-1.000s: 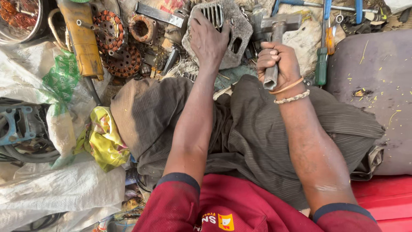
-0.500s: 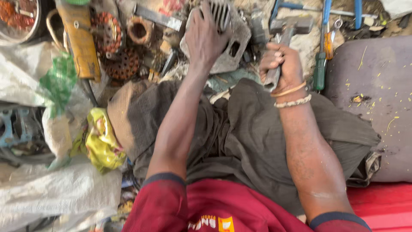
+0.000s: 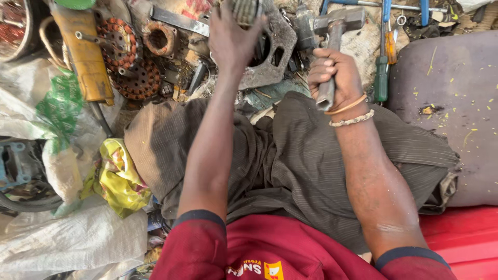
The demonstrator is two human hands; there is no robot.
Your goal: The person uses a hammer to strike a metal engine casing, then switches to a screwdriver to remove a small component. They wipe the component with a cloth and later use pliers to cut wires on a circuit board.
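At nine o'clock lie white sacks [image 3: 62, 243] with a green-printed plastic bag [image 3: 59, 106] on them, and beside these, toward seven o'clock, a crumpled yellow cloth [image 3: 116, 176]. At eleven o'clock a yellow-handled tool [image 3: 83, 57] lies just beside two rusty perforated discs [image 3: 127, 59] and a rusty ring [image 3: 160, 39]. At twelve o'clock the left hand [image 3: 231, 39] reaches up, its fingers curled over the top of a grey metal housing [image 3: 275, 52] that stands on the ground among the scrap; the part under the fingers is blurred. Just right of it, at one o'clock, the right hand [image 3: 332, 78] is closed tight round the handle of a hammer [image 3: 334, 36], the steel head up and touching nothing, close to the housing. Two bracelets sit at that wrist. At two o'clock a green-handled screwdriver [image 3: 382, 72] lies next to a purple cushion [image 3: 451, 103]. Brown striped trousers [image 3: 290, 166] fill the centre.
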